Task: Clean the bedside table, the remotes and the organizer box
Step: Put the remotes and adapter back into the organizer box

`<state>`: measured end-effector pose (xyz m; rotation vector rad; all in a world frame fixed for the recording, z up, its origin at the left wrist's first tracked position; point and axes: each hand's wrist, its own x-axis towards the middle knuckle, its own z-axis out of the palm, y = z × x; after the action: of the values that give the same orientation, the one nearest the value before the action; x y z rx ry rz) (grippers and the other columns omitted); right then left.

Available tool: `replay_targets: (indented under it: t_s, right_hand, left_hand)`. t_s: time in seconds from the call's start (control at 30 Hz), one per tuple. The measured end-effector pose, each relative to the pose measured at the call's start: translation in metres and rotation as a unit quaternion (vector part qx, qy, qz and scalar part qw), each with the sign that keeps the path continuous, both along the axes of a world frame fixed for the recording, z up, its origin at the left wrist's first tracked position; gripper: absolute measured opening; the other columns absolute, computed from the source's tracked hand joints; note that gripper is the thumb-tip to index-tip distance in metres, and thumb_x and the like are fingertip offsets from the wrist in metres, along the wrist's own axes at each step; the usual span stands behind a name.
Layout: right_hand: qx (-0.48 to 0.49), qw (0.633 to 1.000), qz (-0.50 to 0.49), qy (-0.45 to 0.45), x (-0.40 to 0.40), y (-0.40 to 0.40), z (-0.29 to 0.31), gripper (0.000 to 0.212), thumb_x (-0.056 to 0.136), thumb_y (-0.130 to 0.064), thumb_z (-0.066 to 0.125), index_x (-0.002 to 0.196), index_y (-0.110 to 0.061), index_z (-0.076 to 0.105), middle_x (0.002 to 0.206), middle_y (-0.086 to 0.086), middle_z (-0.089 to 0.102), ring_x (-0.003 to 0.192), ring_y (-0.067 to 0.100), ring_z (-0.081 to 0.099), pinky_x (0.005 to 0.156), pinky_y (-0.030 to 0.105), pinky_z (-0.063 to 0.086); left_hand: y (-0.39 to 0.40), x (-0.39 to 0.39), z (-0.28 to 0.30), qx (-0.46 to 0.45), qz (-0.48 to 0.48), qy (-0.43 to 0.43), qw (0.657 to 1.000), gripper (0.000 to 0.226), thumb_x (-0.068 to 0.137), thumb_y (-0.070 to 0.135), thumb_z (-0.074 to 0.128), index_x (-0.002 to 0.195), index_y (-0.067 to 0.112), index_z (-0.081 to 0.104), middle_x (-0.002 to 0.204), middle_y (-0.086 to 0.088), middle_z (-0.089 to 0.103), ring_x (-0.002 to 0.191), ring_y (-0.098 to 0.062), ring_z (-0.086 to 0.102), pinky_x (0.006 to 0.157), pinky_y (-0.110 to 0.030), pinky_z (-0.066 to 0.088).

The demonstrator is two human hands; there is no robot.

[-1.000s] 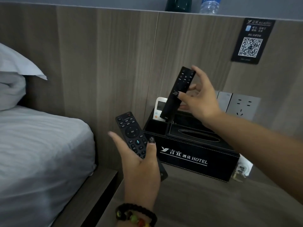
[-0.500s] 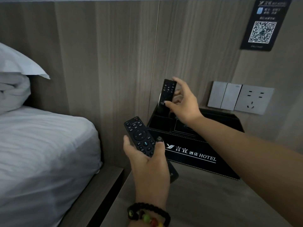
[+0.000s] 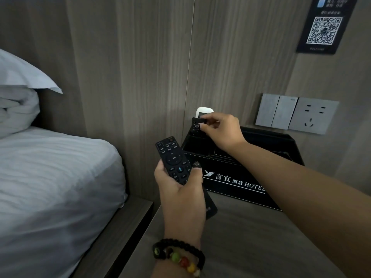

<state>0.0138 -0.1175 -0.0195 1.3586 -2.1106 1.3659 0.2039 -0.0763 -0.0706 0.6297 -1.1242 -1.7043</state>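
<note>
A black organizer box (image 3: 236, 180) with white HOTEL lettering stands on the grey wood bedside table (image 3: 251, 243) against the wall. My left hand (image 3: 180, 195) grips a black TV remote (image 3: 173, 160) in front of the box's left end. My right hand (image 3: 219, 130) pinches the top of a slim black remote (image 3: 195, 127), which stands upright deep in the box's back left compartment. A white remote (image 3: 203, 112) pokes up just behind it in the same corner.
A bed with white sheets (image 3: 52, 187) and pillows (image 3: 18, 97) lies to the left, with a low wooden ledge (image 3: 120, 233) between bed and table. Wall switches and a socket (image 3: 297, 113) sit behind the box. A QR code sign (image 3: 325, 27) hangs above.
My right hand has lowered the slim black remote from above the box down into the back left compartment. My left hand has kept the TV remote and shifted slightly.
</note>
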Motion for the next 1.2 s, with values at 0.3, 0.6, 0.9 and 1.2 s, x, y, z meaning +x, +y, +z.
replay_targets:
  t_s: [0.3, 0.6, 0.9, 1.2]
  right_hand:
    - [-0.038, 0.999, -0.007, 0.031, 0.003, 0.007, 0.001, 0.025, 0.092, -0.015, 0.062, 0.116, -0.013, 0.069, 0.098, 0.003, 0.066, 0.083, 0.011, 0.061, 0.085, 0.008, 0.045]
    - [-0.122, 0.948, 0.152, -0.251, 0.074, 0.072, 0.009, 0.018, 0.095, -0.007, 0.055, 0.110, -0.008, 0.064, 0.094, 0.003, 0.064, 0.082, 0.016, 0.064, 0.069, 0.031, 0.060]
    - [0.005, 0.967, 0.191, -0.168, 0.107, 0.089, 0.019, 0.036, 0.088, -0.006, 0.065, 0.118, -0.024, 0.061, 0.103, -0.001, 0.066, 0.087, 0.026, 0.069, 0.071, 0.025, 0.059]
    - [-0.079, 0.956, 0.164, -0.230, 0.091, 0.079, 0.062, 0.031, 0.087, 0.000, 0.064, 0.115, -0.015, 0.064, 0.102, 0.007, 0.065, 0.072, 0.011, 0.070, 0.054, 0.026, 0.058]
  left_hand:
    - [-0.007, 0.012, 0.000, -0.080, -0.014, -0.023, 0.996, 0.064, 0.082, 0.001, 0.068, 0.126, 0.044, 0.052, 0.089, 0.017, 0.069, 0.076, 0.000, 0.066, 0.059, -0.015, 0.050]
    - [-0.005, 0.018, 0.004, -0.151, -0.071, -0.053, 0.985, 0.068, 0.084, 0.009, 0.068, 0.137, 0.045, 0.045, 0.100, 0.010, 0.071, 0.093, -0.004, 0.067, 0.086, -0.027, 0.054]
    - [-0.002, 0.020, 0.000, -0.206, -0.035, -0.120, 0.971, 0.089, 0.085, 0.011, 0.069, 0.152, 0.030, 0.014, 0.101, 0.017, 0.065, 0.088, 0.015, 0.058, 0.069, 0.002, 0.042]
    - [-0.015, 0.024, -0.004, -0.161, 0.013, -0.090, 0.983, 0.061, 0.082, 0.011, 0.072, 0.132, 0.029, 0.043, 0.104, 0.014, 0.067, 0.093, 0.003, 0.065, 0.078, -0.015, 0.050]
